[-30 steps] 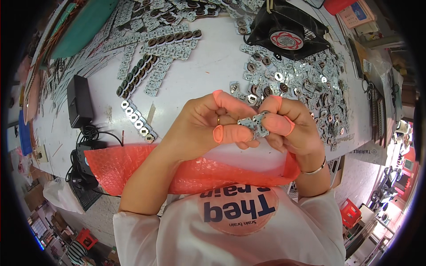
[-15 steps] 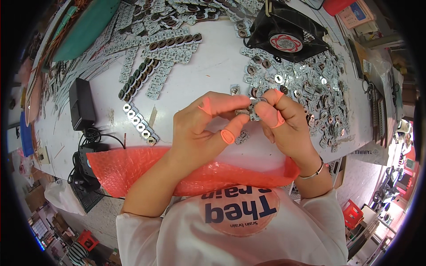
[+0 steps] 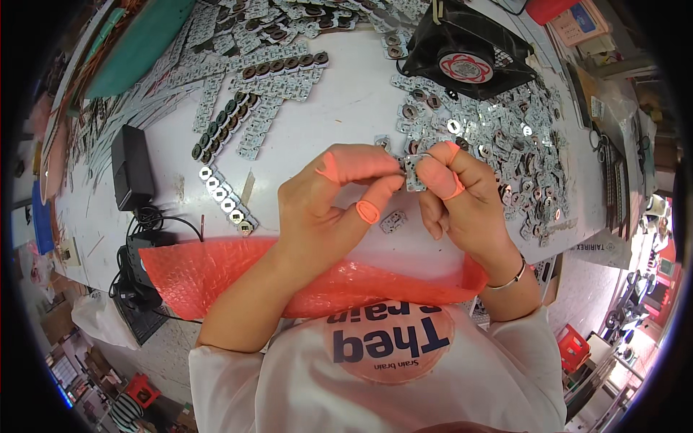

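A small circuit board [image 3: 413, 177] is held up over the table between both hands. My right hand [image 3: 468, 195] pinches it between thumb and index finger, its other fingers curled below. My left hand [image 3: 321, 198] has its thumb and index fingertips closed at the board's left edge; the exact spot they grip is partly hidden. Orange-pink finger cots cover the thumbs and index fingers. One loose circuit board [image 3: 393, 221] lies just below the hands, and another small board [image 3: 382, 142] sits beyond the left fingertips.
Loose boards [image 3: 530, 159] pile up at right below a black fan [image 3: 465, 54]. Joined board strips [image 3: 260, 130] lie at left, near a strip with white round parts [image 3: 224, 198]. Red bubble wrap [image 3: 202, 278] lines the front edge. A black box [image 3: 132, 169] stands at far left.
My left fingertips have shifted slightly up along the board's left edge. The board now shows more of its face, and the loose board below is less covered.
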Motion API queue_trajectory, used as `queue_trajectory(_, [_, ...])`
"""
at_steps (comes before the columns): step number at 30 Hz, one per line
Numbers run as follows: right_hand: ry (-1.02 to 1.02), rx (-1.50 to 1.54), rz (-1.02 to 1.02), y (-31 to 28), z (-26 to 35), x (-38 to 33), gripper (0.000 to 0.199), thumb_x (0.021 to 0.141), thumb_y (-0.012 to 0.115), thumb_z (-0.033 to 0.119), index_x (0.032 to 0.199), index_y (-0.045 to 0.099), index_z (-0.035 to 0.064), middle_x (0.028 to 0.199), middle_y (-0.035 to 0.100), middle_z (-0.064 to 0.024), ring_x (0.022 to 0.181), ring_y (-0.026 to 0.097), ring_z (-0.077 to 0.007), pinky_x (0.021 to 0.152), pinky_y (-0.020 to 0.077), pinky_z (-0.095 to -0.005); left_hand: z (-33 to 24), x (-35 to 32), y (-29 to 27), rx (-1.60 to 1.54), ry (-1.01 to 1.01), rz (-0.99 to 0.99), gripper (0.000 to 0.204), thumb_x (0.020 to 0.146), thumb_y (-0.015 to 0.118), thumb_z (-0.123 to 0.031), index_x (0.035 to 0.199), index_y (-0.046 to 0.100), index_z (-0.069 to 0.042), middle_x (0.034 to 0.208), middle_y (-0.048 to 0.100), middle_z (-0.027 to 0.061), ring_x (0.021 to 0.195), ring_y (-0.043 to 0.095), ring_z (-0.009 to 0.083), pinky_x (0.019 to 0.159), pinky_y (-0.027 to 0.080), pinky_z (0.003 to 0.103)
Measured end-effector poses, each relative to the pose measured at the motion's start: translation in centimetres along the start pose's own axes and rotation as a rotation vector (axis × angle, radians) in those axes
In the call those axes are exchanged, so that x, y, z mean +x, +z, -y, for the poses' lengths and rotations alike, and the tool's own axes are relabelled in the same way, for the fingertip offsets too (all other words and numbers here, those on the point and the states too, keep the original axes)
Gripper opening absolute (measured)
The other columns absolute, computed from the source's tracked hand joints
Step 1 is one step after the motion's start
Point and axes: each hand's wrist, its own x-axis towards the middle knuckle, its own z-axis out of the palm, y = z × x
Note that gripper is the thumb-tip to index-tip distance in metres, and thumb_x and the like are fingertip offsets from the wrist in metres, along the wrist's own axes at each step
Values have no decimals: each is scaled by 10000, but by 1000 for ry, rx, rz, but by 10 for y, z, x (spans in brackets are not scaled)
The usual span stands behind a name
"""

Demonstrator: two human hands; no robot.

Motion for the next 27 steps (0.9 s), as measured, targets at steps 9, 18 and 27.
queue_trajectory(9, [96,136,-79,1,0,0,252,950,526,282,856,552,49,559,507,11,409,484,-64,376,356,-197,2,0,3,-6,60,45,171,773,674,60,921,606,7,896,649,86,791,638,153,692,534,264])
queue_trajectory(18, [95,90,-97,0,-2,3,250,944,537,278,837,549,52,554,506,11,404,490,-72,373,352,-202,2,-1,-3,101,89,203,236,771,656,99,979,591,6,976,621,113,901,616,197,789,511,297])
queue_trajectory(27, [-12,171,-117,-1,0,2,193,945,521,186,809,534,49,497,435,4,359,356,-68,322,347,-232,4,0,1,16,36,17,187,763,681,58,933,622,6,896,644,87,787,629,162,682,525,263])
